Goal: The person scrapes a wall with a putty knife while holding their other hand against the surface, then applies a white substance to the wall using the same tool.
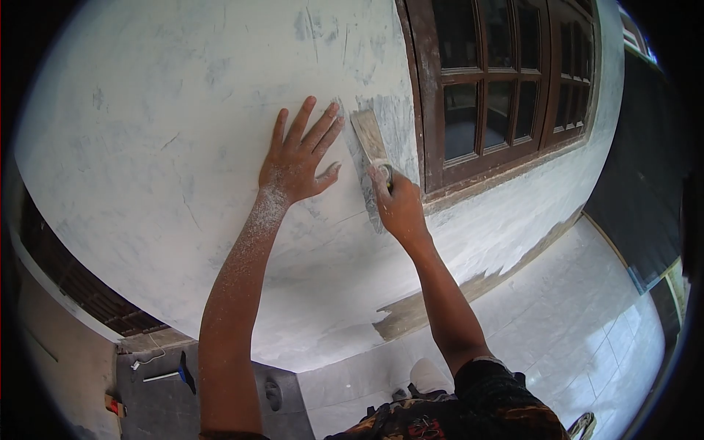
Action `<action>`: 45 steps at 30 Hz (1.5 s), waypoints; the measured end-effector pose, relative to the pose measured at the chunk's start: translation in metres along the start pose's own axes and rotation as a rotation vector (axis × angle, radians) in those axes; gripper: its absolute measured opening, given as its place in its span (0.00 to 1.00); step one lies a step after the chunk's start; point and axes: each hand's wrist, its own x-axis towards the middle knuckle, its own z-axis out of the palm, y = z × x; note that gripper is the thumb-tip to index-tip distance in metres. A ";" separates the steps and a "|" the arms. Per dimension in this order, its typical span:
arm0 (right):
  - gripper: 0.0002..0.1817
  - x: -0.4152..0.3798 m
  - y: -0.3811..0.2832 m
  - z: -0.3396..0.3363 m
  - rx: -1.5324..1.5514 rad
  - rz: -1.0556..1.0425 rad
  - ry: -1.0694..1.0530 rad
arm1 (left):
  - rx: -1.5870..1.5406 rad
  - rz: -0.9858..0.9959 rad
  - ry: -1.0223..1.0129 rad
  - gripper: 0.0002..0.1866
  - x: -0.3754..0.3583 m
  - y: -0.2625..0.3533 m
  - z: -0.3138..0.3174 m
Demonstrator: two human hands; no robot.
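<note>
A dark wooden window (506,81) sits right, pale floor tiles (587,323) below, a blue-handled tool (172,375) lower left

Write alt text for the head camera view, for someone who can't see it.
A right hand presses a putty knife against a white wall beside a brown window frame, while the left hand, dusted white, rests flat on the wall.

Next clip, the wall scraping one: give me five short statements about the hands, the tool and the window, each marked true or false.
1. The left hand lies flat on the wall with fingers spread. True.
2. The right hand holds a paint roller. False: it holds a flat-bladed scraper.
3. The scraper's blade rests against the wall beside the window frame. True.
4. The window frame is white plastic. False: it is dark brown wood.
5. Both hands grasp the scraper. False: only the right one does.
</note>
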 end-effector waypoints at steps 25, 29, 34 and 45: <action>0.24 -0.015 0.007 0.007 -0.004 0.058 0.000 | 0.007 -0.007 0.013 0.44 -0.001 0.001 0.000; 0.24 0.006 -0.012 0.002 -0.056 0.006 -0.014 | 0.021 -0.008 -0.010 0.44 0.000 0.001 -0.002; 0.23 -0.010 0.001 0.004 -0.035 0.026 -0.029 | 0.026 -0.007 -0.010 0.44 -0.001 0.000 0.000; 0.26 -0.006 -0.001 0.008 -0.019 -0.004 -0.001 | 0.013 -0.006 -0.003 0.45 -0.001 0.000 0.000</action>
